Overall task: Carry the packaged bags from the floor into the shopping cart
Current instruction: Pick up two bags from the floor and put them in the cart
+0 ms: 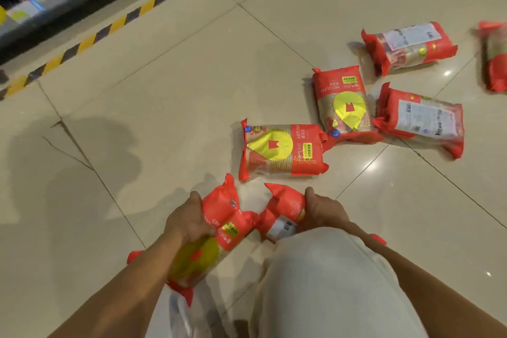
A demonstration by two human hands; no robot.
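Crouched over the tiled floor (170, 107), your left hand (186, 221) closes its grip on one red bag (219, 228) while your right hand (323, 210) clasps a second (282, 214), both long axes pointing away from you. The nearest loose bag (282, 149) lies crosswise just ahead, nearer your right. Four more lie beyond. No cart is in view.

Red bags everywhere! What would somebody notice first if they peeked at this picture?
Probably the two hands near the bottom: the left hand grips one red bag and the right hand grips another red bag. Next, the bright red packages lying loose on the shiny tile floor, the nearest one showing a big yellow patch. At the top left, a yellow-and-black striped strip runs along the floor.
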